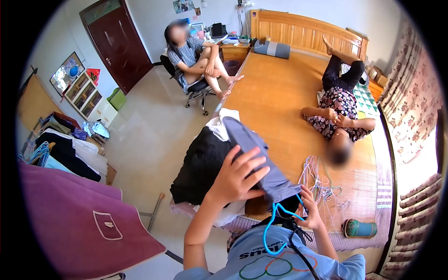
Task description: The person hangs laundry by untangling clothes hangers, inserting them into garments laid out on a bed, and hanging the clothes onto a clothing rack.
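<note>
A grey garment [252,142] is raised in front of me over the bed's near edge, its exact kind unclear. My left hand [238,179] grips it with fingers spread across the cloth and the thumb on its lower side. A bright blue clothes hanger [267,235] sticks out of the garment's near end and hangs against my blue T-shirt [256,261]. My right hand [309,207] is closed at that end, where cloth and hanger meet; its fingertips are partly hidden. Just left of the garment lies a pile of black clothes [200,163], with a white cloth [223,122] at its top.
One person [191,60] sits on a swivel chair beside the bed [275,88]; another person [343,105] lies on it. Loose hangers [319,184] and a green bolster [360,228] are on the mat. A purple cloth [79,210] and a clothes rack [35,144] stand left.
</note>
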A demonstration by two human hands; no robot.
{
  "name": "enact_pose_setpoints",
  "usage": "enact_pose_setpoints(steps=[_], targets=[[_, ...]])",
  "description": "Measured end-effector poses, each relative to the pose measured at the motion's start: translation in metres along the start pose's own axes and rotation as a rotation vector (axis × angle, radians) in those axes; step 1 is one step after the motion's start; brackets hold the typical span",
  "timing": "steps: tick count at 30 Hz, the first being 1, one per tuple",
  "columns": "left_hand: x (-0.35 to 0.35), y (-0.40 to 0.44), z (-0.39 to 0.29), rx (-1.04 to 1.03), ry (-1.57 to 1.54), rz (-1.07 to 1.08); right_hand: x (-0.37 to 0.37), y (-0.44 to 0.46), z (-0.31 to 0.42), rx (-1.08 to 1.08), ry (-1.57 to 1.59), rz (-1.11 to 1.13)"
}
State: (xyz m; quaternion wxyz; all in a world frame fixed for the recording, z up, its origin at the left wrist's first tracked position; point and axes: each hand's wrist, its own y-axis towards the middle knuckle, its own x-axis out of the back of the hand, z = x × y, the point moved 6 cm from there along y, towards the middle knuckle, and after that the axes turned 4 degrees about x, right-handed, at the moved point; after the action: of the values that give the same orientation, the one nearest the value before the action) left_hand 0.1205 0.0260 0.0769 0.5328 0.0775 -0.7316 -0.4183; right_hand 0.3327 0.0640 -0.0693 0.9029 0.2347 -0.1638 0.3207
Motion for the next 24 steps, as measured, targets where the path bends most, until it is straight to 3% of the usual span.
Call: enact_pose_setpoints(steps=[1, 7, 9, 14, 19, 21, 24], targets=[[-0.001, -0.001, -0.004, -0.029, -0.008, 0.098, -0.002, 0.005, 0.007, 0.001, 0.051, 0.025], [0.013, -0.014, -0.015, -0.057, 0.063, 0.076, -0.026, 0.024, -0.005, -0.039, 0.096, 0.224], [0.01, -0.026, -0.021, -0.111, 0.239, 0.196, -0.034, 0.025, -0.012, -0.104, 0.218, 0.248], [0.017, -0.046, -0.023, -0.048, 0.276, 0.025, -0.037, 0.028, -0.012, -0.185, 0.227, 0.232], [0.011, -0.062, -0.034, -0.027, 0.229, 0.036, -0.042, 0.022, -0.016, -0.18, 0.171, 0.296], [0.008, -0.063, -0.034, 0.114, 0.118, 0.202, -0.042, 0.022, -0.012, -0.147, 0.127, 0.314], [0.011, -0.064, -0.036, 0.145, 0.061, 0.318, -0.039, 0.025, -0.005, -0.076, 0.01, 0.292]])
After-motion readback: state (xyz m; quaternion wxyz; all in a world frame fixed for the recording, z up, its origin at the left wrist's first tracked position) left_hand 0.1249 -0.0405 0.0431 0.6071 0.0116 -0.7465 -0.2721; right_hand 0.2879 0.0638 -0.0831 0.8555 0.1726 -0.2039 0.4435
